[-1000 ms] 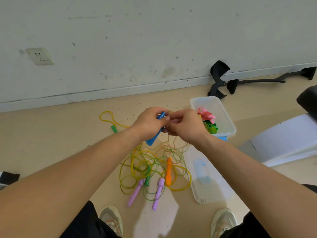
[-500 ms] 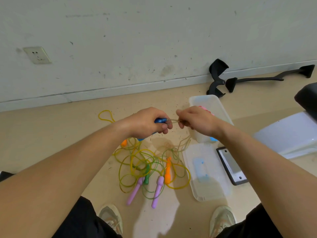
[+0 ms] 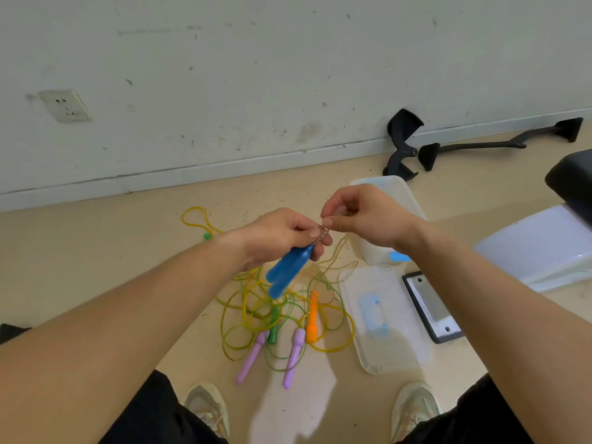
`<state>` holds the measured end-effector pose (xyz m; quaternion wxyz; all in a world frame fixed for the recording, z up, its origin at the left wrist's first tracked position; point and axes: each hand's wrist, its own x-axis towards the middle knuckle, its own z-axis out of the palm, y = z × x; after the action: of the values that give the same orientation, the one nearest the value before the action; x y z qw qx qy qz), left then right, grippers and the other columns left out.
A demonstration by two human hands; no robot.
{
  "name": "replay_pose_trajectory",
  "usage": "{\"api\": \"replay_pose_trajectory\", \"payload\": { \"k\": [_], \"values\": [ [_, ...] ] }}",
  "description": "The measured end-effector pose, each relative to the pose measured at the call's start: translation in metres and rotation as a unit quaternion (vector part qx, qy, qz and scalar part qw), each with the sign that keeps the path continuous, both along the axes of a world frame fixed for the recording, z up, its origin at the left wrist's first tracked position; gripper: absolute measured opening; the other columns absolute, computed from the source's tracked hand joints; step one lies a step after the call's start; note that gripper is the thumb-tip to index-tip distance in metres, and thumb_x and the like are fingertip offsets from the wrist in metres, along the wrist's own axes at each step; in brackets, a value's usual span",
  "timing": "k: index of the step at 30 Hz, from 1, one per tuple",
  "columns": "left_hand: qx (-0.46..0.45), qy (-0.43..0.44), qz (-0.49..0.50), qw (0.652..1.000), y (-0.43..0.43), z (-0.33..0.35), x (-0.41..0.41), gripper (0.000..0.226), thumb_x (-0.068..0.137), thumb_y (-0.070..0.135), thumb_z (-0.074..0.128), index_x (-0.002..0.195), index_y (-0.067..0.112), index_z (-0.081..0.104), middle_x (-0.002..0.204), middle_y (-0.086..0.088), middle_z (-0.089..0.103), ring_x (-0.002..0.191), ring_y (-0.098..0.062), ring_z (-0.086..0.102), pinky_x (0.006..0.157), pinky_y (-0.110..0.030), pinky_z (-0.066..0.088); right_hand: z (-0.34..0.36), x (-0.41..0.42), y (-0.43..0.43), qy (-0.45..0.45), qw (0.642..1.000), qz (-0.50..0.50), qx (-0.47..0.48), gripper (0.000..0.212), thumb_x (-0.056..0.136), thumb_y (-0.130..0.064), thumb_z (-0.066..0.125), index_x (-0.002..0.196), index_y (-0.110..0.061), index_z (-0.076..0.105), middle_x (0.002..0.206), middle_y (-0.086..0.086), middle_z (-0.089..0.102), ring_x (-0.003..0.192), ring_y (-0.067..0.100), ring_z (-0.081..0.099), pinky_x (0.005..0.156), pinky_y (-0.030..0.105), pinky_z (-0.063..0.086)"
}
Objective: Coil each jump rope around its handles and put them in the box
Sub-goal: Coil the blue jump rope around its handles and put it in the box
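Holding blue handles [image 3: 286,273], left hand [image 3: 282,233]; right hand [image 3: 368,219] pinches their rope [image 3: 339,251].

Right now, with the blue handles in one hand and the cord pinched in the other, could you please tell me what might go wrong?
The cord trailing below the right hand seems to run into the tangle of ropes on the floor; winding it onto the blue handles might snag it or drag others up.
The left hand holds the handles only at their upper ends, so they could twist or slip.
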<state>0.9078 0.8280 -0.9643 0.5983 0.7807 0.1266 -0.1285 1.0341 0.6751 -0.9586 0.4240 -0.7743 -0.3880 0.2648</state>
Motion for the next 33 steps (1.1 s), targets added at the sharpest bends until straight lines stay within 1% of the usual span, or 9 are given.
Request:
{"api": "replay_pose_trajectory", "payload": {
  "k": [4, 7, 9, 11, 13, 16, 21, 26, 33],
  "values": [
    [0.120, 0.003, -0.066, 0.991, 0.005, 0.002, -0.001, 0.022, 0.102, 0.017, 0.054, 0.095, 0.019, 0.074, 0.082, 0.002, 0.071, 0.081, -0.005, 0.065, 0.080, -0.021, 0.050, 0.002, 0.008, -0.006, -0.108, 0.985, 0.043, -0.125, 0.026, 0.075, -0.052, 0.078, 0.075, -0.026, 0.072, 0.073, -0.003, 0.070, 0.074, 0.018, 0.066, 0.079, 0.043, 0.055],
    [0.226, 0.014, -0.099, 0.969, 0.010, 0.005, 0.000, 0.023, 0.102, 0.018, 0.053, 0.091, 0.025, 0.072, 0.077, 0.008, 0.070, 0.079, -0.006, 0.064, 0.076, -0.022, 0.049, -0.002, 0.013, -0.010, -0.196, 0.948, 0.031, -0.250, 0.064, 0.059, -0.088, 0.052, 0.063, -0.026, 0.064, 0.057, -0.007, 0.060, 0.065, 0.017, 0.061, 0.073, 0.043, 0.053],
    [0.255, 0.021, -0.106, 0.961, 0.013, 0.007, 0.000, 0.025, 0.102, 0.018, 0.052, 0.090, 0.026, 0.071, 0.077, 0.009, 0.069, 0.080, -0.008, 0.063, 0.073, -0.021, 0.047, -0.004, 0.015, -0.012, -0.174, 0.952, 0.022, -0.250, 0.059, 0.071, -0.081, 0.051, 0.062, -0.024, 0.062, 0.060, -0.006, 0.061, 0.067, 0.018, 0.062, 0.078, 0.045, 0.054],
    [0.227, 0.029, -0.112, 0.967, 0.015, 0.008, -0.001, 0.026, 0.103, 0.018, 0.050, 0.092, 0.023, 0.072, 0.080, 0.009, 0.070, 0.082, -0.007, 0.064, 0.078, -0.023, 0.048, -0.004, 0.015, -0.013, -0.115, 0.975, 0.019, -0.188, 0.038, 0.088, -0.055, 0.063, 0.066, -0.023, 0.061, 0.064, -0.007, 0.059, 0.069, 0.017, 0.064, 0.081, 0.047, 0.053],
    [0.156, 0.041, -0.097, 0.982, 0.014, 0.008, -0.004, 0.028, 0.105, 0.018, 0.046, 0.096, 0.016, 0.073, 0.086, 0.006, 0.071, 0.090, -0.012, 0.067, 0.088, -0.027, 0.051, -0.001, 0.014, -0.011, -0.087, 0.988, 0.019, -0.128, 0.023, 0.090, -0.037, 0.068, 0.071, -0.025, 0.062, 0.064, -0.009, 0.057, 0.067, 0.015, 0.065, 0.075, 0.045, 0.054],
    [0.082, 0.035, -0.071, 0.993, 0.010, 0.009, -0.005, 0.028, 0.106, 0.018, 0.045, 0.105, 0.012, 0.072, 0.080, 0.004, 0.066, 0.094, -0.017, 0.070, 0.084, -0.021, 0.052, 0.004, 0.013, -0.010, -0.071, 0.995, -0.017, -0.065, 0.016, 0.091, -0.029, 0.069, 0.076, -0.028, 0.066, 0.062, -0.010, 0.051, 0.060, 0.011, 0.053, 0.060, 0.031, 0.044],
    [0.007, 0.011, -0.072, 0.997, 0.006, 0.014, -0.003, 0.024, 0.105, 0.014, 0.046, 0.097, 0.013, 0.069, 0.081, 0.003, 0.069, 0.093, -0.016, 0.068, 0.091, -0.031, 0.052, 0.008, 0.018, -0.018, 0.005, 1.000, -0.024, 0.003, 0.011, 0.091, -0.022, 0.071, 0.095, -0.012, 0.074, 0.065, -0.003, 0.045, 0.062, 0.009, 0.044, 0.062, 0.026, 0.042],
    [-0.029, -0.015, -0.069, 0.997, 0.006, 0.020, -0.004, 0.023, 0.105, 0.012, 0.045, 0.095, 0.014, 0.066, 0.089, -0.001, 0.074, 0.093, -0.012, 0.070, 0.087, -0.024, 0.055, 0.003, 0.018, -0.020, 0.074, 0.995, -0.064, 0.022, 0.013, 0.091, -0.024, 0.070, 0.087, -0.012, 0.072, 0.062, -0.008, 0.051, 0.058, 0.006, 0.044, 0.062, 0.027, 0.041],
    [-0.166, -0.131, 0.179, 0.961, 0.005, 0.014, 0.002, 0.023, 0.103, 0.009, 0.046, 0.096, 0.012, 0.067, 0.087, 0.002, 0.075, 0.088, -0.008, 0.069, 0.083, -0.024, 0.052, -0.006, -0.023, 0.004, 0.137, 0.987, -0.085, 0.008, 0.035, 0.104, -0.034, 0.050, 0.079, -0.012, 0.062, 0.060, -0.001, 0.046, 0.052, 0.015, 0.044, 0.053, 0.029, 0.045]
  ]
}}
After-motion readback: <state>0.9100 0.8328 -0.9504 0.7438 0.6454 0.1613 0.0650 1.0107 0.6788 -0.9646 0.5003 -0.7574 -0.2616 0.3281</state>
